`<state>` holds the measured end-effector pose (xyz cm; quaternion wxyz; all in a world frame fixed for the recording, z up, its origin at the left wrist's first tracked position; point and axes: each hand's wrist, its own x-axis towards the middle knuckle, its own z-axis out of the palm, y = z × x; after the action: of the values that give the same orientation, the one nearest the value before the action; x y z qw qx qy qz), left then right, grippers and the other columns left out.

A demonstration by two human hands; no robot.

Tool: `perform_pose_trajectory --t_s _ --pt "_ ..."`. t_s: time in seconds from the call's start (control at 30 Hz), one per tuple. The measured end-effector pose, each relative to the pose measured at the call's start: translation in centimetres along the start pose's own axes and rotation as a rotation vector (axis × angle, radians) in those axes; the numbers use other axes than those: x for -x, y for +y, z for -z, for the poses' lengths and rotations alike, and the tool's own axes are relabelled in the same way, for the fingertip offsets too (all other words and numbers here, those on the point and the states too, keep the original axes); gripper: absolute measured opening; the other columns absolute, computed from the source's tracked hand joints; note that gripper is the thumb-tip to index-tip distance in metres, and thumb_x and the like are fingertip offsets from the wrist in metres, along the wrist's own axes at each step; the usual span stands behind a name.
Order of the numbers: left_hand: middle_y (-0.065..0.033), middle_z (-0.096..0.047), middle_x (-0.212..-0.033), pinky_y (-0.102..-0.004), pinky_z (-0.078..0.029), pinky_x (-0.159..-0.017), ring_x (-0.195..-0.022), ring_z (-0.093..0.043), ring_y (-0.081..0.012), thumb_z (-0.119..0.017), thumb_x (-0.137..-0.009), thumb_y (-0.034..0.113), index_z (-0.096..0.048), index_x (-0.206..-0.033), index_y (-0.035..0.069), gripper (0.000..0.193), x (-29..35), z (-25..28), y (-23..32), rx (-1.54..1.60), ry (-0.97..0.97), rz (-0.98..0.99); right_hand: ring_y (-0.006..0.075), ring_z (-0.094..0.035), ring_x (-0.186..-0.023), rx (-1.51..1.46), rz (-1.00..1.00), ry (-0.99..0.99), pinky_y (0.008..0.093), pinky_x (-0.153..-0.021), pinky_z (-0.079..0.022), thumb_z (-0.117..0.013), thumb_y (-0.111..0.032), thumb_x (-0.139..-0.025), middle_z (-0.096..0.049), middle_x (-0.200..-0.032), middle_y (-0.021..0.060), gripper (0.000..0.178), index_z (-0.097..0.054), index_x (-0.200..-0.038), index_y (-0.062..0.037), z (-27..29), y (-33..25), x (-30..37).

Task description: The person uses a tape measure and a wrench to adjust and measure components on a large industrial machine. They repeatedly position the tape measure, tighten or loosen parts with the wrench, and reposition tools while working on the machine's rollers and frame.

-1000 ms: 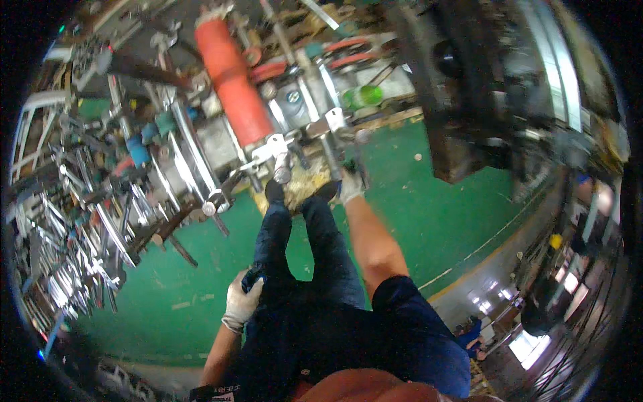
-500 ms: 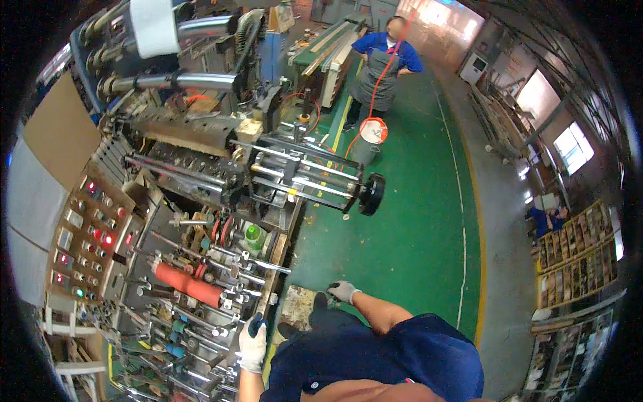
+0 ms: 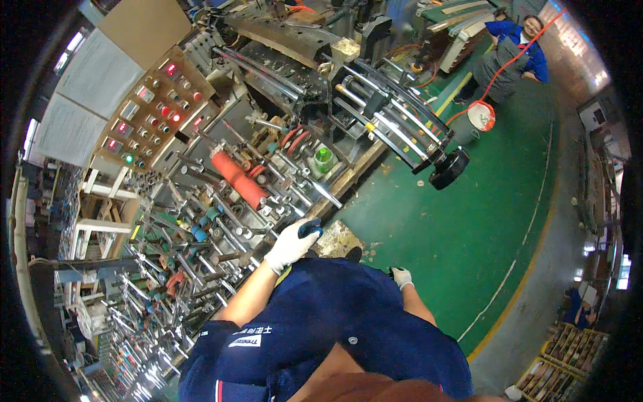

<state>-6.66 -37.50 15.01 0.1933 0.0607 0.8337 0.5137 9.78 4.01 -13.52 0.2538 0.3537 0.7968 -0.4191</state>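
Observation:
My left hand (image 3: 288,246) wears a white glove with dark blue at the fingers and is beside the machine's front edge. Its fingers are loosely bent, and no held object shows; whether it touches the edge I cannot tell. On the machine bed beyond it are a red roller (image 3: 239,179), several metal rods and a green bottle (image 3: 323,160). My right hand (image 3: 402,277), in a similar glove, hangs low at my right side over the green floor, apart from the machine. Its fingers are mostly hidden.
A control panel (image 3: 151,117) with lit buttons stands at the left. A shaft assembly with a black handwheel (image 3: 449,168) juts over the aisle. Beyond are a bucket (image 3: 481,116), a red hose (image 3: 507,63) and a person (image 3: 506,67) in a grey apron. A worn board (image 3: 340,240) lies at my feet.
My view has swung left, so the machine and control panel sit further right in the picture. My right hand has drawn back from ahead of me to my side.

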Motion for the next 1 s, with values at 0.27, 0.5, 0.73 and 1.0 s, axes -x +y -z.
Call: perform_pose_trajectory --t_s 0.27,0.5,0.73,1.0 --pt "-0.0189 -0.071 -0.124 -0.0376 -0.049 -0.104 -0.118 -0.067 -0.0303 -0.067 -0.094 0.031 -0.064 -0.132 0.003 0.048 -3.3 1.8 2.6 -0.056 0.187 0.063 0.0204 -0.068 -0.068 -0.730 0.060 0.072 0.0344 -0.061 -0.056 -0.068 -0.019 -0.097 -0.072 -0.091 0.0096 0.024 -0.066 -0.114 -0.0018 5.3 -5.5 -5.3" --pt "-0.0132 -0.074 -0.118 -0.0312 -0.052 -0.097 -0.108 -0.069 -0.0174 -0.072 -0.094 0.021 -0.066 -0.130 0.000 0.043 -10.5 9.6 2.1 0.073 0.523 0.008 0.0250 -0.057 -0.127 -0.680 0.894 0.568 0.0383 -0.110 -0.044 -0.055 -0.010 -0.103 -0.058 -0.142 0.0174 0.044 -0.051 -0.144 0.0059 17.0 -29.9 7.6" --pt "-0.0146 -0.073 -0.121 -0.0337 -0.051 -0.101 -0.113 -0.069 -0.0225 -0.071 -0.093 0.020 -0.067 -0.130 0.001 0.043 -24.2 15.6 3.9 0.010 0.700 -0.322 0.0395 -0.048 -0.137 -0.014 1.252 0.988 0.0495 -0.119 -0.033 -0.073 -0.014 -0.085 -0.057 -0.142 0.0231 0.062 -0.055 -0.141 0.0050 19.0 -43.2 18.4" --pt "-0.0171 -0.075 -0.098 -0.0375 -0.055 -0.084 -0.092 -0.073 -0.0281 -0.077 -0.087 0.027 -0.071 -0.109 0.004 0.033 -31.8 19.2 4.4 -0.193 0.665 -0.163 0.0430 -0.057 -0.126 0.024 1.313 1.250 0.0572 -0.112 -0.042 -0.069 -0.023 -0.092 -0.064 -0.131 0.0229 0.044 -0.063 -0.128 0.0017 17.4 -43.9 16.5"
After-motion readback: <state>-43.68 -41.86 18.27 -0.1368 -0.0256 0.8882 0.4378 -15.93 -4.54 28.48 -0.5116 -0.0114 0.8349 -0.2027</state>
